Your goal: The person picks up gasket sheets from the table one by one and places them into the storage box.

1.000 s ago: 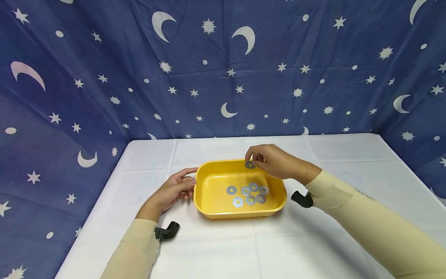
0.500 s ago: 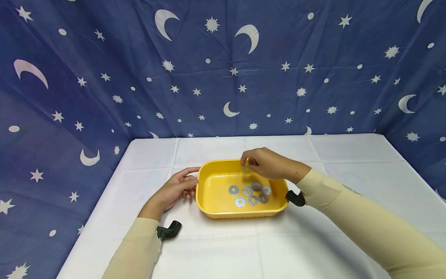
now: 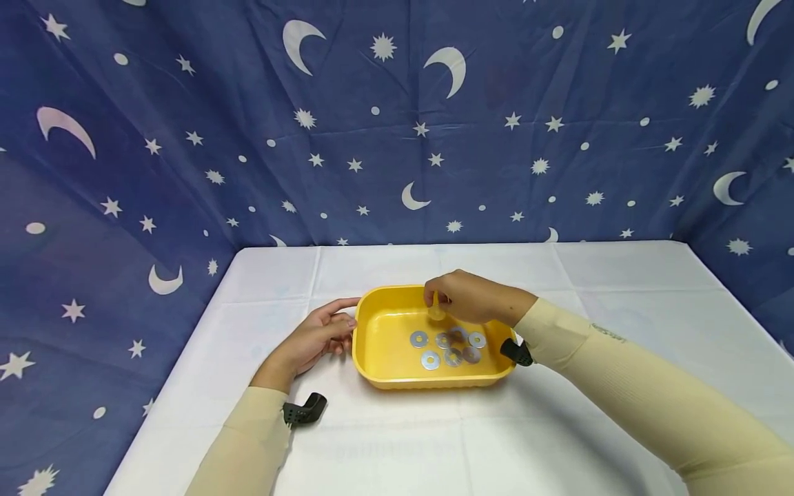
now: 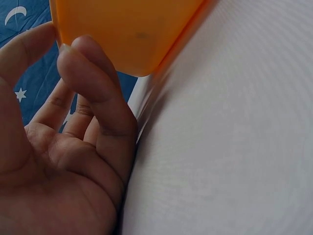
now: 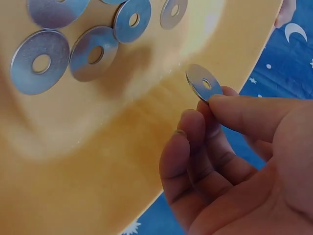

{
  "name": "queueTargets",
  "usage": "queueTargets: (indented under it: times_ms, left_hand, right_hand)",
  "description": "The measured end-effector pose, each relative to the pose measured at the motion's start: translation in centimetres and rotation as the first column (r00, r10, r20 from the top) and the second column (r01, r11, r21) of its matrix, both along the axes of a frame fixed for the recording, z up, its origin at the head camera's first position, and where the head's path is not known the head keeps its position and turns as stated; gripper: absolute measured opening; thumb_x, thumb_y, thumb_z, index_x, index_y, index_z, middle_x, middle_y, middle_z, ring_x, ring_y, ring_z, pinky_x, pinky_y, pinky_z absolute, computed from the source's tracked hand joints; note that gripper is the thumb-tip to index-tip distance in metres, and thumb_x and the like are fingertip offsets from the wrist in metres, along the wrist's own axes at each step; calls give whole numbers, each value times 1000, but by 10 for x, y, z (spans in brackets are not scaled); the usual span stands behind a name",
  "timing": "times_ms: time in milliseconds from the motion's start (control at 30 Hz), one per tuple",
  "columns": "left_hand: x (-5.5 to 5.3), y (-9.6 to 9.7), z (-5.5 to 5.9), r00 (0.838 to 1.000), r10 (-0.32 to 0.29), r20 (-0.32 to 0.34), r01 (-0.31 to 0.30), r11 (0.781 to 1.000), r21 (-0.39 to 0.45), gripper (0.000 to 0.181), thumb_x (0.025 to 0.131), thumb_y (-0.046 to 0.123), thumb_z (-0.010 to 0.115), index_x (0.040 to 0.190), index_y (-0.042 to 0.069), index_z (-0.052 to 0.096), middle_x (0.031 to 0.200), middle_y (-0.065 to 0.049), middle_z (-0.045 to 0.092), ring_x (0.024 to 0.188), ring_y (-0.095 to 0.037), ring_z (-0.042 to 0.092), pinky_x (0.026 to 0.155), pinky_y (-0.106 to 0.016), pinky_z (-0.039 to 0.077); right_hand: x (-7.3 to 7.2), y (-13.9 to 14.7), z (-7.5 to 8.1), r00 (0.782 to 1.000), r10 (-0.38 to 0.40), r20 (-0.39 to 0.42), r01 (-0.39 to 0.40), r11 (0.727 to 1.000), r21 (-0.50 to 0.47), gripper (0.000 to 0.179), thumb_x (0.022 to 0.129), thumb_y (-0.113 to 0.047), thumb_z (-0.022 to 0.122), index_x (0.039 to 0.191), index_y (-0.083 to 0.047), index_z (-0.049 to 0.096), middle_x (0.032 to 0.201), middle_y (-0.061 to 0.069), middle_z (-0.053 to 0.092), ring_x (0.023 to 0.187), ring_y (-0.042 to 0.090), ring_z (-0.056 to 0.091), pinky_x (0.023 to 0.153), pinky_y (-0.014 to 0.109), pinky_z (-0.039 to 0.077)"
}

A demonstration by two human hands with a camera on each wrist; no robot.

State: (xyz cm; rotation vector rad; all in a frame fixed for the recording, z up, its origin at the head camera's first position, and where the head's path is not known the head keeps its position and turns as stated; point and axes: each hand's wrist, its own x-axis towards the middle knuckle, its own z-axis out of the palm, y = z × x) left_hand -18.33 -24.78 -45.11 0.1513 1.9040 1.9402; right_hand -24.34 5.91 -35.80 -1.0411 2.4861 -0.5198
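Observation:
A shallow yellow tray [image 3: 434, 382] with rounded corners holds several flat metal washers [image 3: 431, 359] on its floor. Over its far side, my right hand [image 3: 468, 297] pinches one more washer [image 5: 203, 81] by its edge between thumb and fingertips. That washer is tilted and clear of the others in the right wrist view. At the tray's left end, my left hand [image 3: 313, 337] touches the rim with its thumb. Its index finger stretches to the far left corner, and the other fingers bend loosely near the outer wall. The left wrist view shows this contact at the tray wall [image 4: 142, 34].
The tray stands on a table covered with a white cloth [image 3: 397, 448]. A blue curtain [image 3: 372, 165] with moons and stars rises behind and beside the table. A black wrist mount [image 3: 516, 352] on the right arm overlaps the tray's right end.
My right hand has moved left and lower over the tray with the pinched washer. The left hand and the washers on the tray floor keep their places; the head view has shifted slightly.

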Motion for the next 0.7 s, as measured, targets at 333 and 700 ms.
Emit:
queueTargets:
  times_ms: [333, 700]
  left_hand:
    - [-2, 1, -1, 1000, 8, 11, -8, 1000, -7, 57, 96, 18, 65, 149, 14, 43, 90, 0, 65, 67, -11, 59, 56, -18, 51]
    - [-2, 0, 0, 1000, 11, 16, -11, 1000, -16, 57, 97, 19, 65, 150, 15, 43, 91, 0, 65, 67, -11, 59, 56, -19, 52]
  right_hand:
    - [0, -10, -5, 998, 53, 25, -55, 996, 77, 22, 93, 6, 58, 105, -8, 69, 95, 3, 69, 78, 14, 55, 75, 25, 51]
    - [-1, -19, -10, 996, 37, 84, -49, 987, 150, 24, 91, 10, 56, 101, -9, 67, 94, 7, 68, 72, 14, 57, 73, 26, 52]
